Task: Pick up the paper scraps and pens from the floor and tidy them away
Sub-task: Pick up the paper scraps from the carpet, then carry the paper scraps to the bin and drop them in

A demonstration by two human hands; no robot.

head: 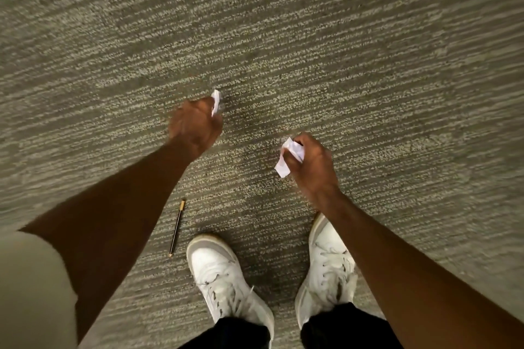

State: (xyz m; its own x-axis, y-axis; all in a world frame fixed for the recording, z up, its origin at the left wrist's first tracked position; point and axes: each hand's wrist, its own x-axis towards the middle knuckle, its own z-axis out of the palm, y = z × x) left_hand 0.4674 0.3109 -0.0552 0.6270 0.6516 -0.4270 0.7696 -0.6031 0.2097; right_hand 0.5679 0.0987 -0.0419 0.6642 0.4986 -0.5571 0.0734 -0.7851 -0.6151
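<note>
Two bits of white paper are up off the carpet [283, 37], one in each hand. The left hand [195, 125] is balled into a fist around a small crumpled scrap [216, 102], and only a thin crinkled sliver pokes out past the knuckles on the far side, so most of it is hidden inside the grip. The right hand [312, 161] has its fingers pinched shut on a bigger scrap [289, 156], creased and folded, with a flat white corner hanging out toward the left. Both hands are a bit motion-blurred, so finger detail is mushy.

One pen [177, 227] lies on the carpet, near and left, just beside the left white sneaker [218, 269] but not touching it. It's slim and dark with a gold-looking band at the far end and a pale tip at the near end; hard to say if it's actually a pencil.

The right sneaker [326, 272] is partly covered by the right forearm. Dark trouser cuffs are cut off at the bottom edge, and a pale sleeve fills the lower-left corner.
</note>
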